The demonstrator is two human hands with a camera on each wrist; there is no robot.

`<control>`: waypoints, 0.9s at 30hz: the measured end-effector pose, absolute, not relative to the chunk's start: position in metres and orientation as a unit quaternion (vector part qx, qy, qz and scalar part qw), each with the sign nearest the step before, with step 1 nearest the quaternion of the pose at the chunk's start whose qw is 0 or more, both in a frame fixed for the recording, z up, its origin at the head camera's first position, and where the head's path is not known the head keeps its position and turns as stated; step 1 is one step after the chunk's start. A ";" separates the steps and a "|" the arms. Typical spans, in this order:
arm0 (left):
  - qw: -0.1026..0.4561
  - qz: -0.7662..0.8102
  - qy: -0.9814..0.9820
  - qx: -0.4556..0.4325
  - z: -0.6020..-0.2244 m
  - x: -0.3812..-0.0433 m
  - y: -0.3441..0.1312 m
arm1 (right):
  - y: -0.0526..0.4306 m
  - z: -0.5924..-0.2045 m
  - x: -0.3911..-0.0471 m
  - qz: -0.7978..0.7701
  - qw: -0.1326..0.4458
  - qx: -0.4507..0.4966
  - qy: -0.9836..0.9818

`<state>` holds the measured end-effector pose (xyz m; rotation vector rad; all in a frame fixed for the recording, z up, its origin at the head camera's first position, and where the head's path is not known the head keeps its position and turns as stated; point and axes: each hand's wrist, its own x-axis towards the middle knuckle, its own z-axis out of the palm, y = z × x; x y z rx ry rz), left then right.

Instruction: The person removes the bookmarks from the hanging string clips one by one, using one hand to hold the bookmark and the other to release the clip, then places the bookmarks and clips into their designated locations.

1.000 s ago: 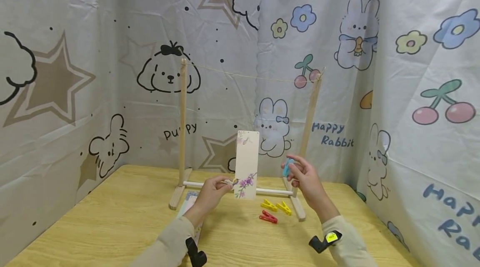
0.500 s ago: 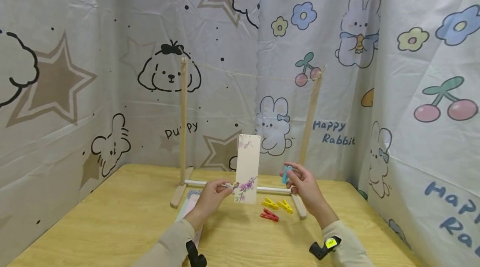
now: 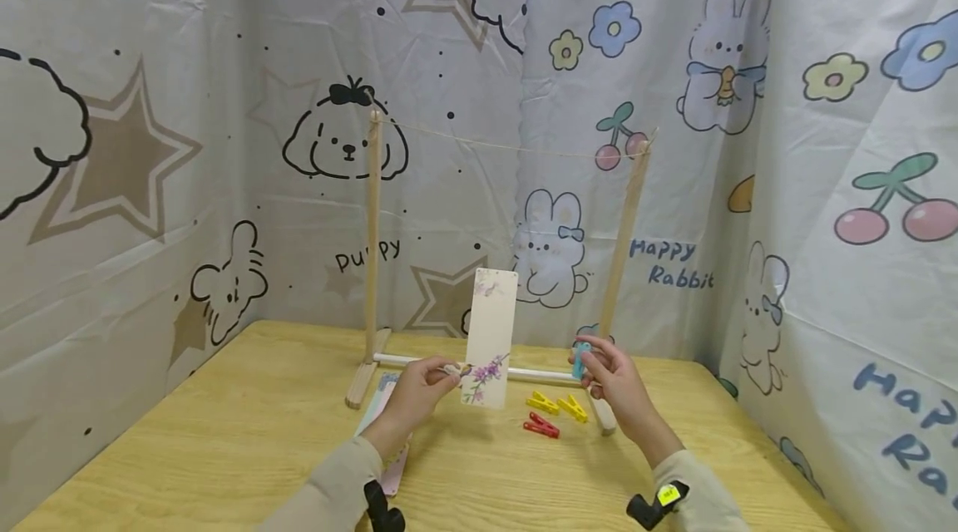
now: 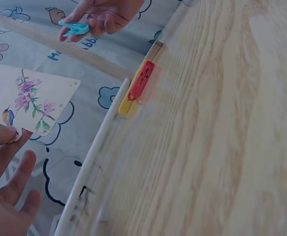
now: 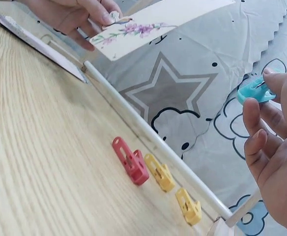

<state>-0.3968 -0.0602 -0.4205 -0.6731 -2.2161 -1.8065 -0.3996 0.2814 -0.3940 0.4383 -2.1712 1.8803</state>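
A tall cream card [image 3: 490, 324] printed with purple flowers and a small bird is held upright above the table. My left hand [image 3: 413, 395] pinches its lower left edge between thumb and fingers. Off to the right, my right hand [image 3: 621, 382] pinches a light blue clothespin [image 3: 580, 359], also plain in the right wrist view as a turquoise clothespin [image 5: 257, 90]. On the table between the hands lie two yellow clothespins [image 3: 572, 407] and a red clothespin [image 3: 541, 425]. Behind the card stands a wooden frame [image 3: 372, 241] with a thin string [image 3: 509, 147] strung across its top.
More printed cards [image 3: 395, 474] lie on the wooden table [image 3: 479, 482], partly hidden under my left forearm. A white rod [image 3: 546, 374] joins the frame's feet close to the tabletop. Patterned curtains [image 3: 449, 166] close in the back and sides.
The card has come down slightly and tilts a little more. My right hand has lowered a bit with the blue clothespin still pinched. The head view has shifted slightly.
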 end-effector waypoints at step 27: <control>0.090 -0.632 -0.745 -0.192 -0.433 -0.368 -0.121 | 0.295 -0.426 -0.385 0.598 0.072 0.125 -0.788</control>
